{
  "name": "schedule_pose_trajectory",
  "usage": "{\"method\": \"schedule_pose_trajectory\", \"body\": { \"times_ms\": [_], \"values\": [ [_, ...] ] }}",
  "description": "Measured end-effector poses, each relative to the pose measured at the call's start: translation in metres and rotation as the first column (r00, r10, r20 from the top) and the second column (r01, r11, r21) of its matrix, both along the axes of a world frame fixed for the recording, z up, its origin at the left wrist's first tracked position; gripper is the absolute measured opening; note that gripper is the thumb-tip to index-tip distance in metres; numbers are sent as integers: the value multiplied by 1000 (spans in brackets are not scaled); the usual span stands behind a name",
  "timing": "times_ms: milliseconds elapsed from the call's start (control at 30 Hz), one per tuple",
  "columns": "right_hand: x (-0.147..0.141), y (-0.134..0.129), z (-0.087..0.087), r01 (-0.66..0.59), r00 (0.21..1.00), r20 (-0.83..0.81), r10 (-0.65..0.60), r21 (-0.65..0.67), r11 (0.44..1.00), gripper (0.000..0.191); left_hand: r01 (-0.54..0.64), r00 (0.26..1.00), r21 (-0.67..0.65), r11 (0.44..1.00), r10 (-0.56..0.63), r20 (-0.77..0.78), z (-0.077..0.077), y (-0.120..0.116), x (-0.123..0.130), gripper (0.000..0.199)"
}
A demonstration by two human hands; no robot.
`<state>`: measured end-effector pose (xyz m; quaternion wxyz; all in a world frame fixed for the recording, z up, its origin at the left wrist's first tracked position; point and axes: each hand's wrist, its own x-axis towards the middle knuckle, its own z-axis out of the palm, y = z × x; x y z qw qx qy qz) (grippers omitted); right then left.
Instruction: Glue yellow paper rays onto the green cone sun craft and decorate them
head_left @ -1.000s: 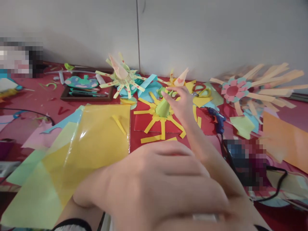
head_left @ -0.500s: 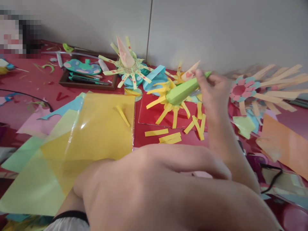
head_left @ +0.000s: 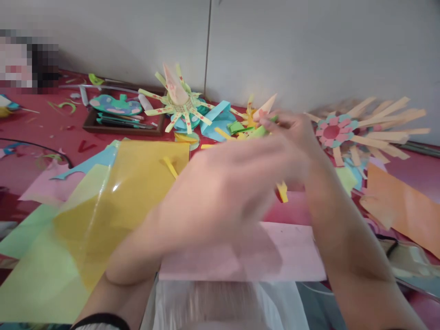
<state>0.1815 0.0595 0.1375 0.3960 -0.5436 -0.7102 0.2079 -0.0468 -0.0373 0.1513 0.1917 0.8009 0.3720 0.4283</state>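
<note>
My left hand (head_left: 227, 188) is blurred across the middle of the view, above a pink sheet (head_left: 206, 266); its fingers are smeared and I cannot make out what they hold. Behind it, my right hand (head_left: 292, 126) pinches the tip of the green paper cone (head_left: 259, 132). Most of that cone and its yellow strips are hidden by my left hand. A pale pink cone (head_left: 266, 107) stands just behind my right fingers. Loose yellow strips (head_left: 282, 191) show below my left hand.
At the left lie a yellow sheet (head_left: 137, 183) in a clear sleeve and a brown tray (head_left: 123, 128) of pens. A strip-rimmed cone (head_left: 177, 87) stands near the wall. Right are a pink-and-blue paper flower (head_left: 332, 132) and an orange sheet (head_left: 405, 211). A person's head is at upper left.
My left hand has moved up and forward, uncovering the pink sheet and now covering the green cone's yellow strips. My right hand has shifted slightly left and lower with the cone.
</note>
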Motion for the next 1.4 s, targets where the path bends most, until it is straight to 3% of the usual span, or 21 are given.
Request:
{"method": "schedule_pose_trajectory", "body": {
  "times_ms": [33,100,167,233,333,567,700,967,1133,1400],
  "values": [
    [-1,0,-4,-16,1000,11,17,-35,999,23,59,998,47,997,-58,-13,6,24,9,22],
    [-2,-1,-12,-25,999,18,27,-79,997,23,12,1000,43,999,-11,-3,0,65,24,23],
    [-2,-3,-19,-25,1000,5,25,-85,996,23,-101,995,-21,995,100,-31,-21,93,33,18],
    [-1,-5,-23,-18,999,-28,16,-75,997,25,-147,987,-63,987,143,-71,-46,105,40,14],
    [1,-8,-26,0,996,-95,-5,-57,998,26,-167,979,-89,982,155,-130,-69,104,51,18],
    [-6,-11,-33,-24,974,-227,6,-75,997,19,-182,947,-26,983,168,-273,-87,92,73,36],
    [-5,-11,-38,-16,960,-280,-11,-94,995,17,-188,933,20,982,185,-309,-98,93,75,35],
    [10,-9,-43,-168,937,-328,117,-133,977,19,-152,939,96,984,175,-297,-97,89,74,28],
    [10,-7,-51,-171,918,-380,109,-133,976,18,-144,939,98,985,167,-302,-98,89,74,28],
    [6,-9,-48,-141,915,-395,78,-133,981,13,-157,934,61,986,168,-316,-95,88,74,29]
  ]
}}
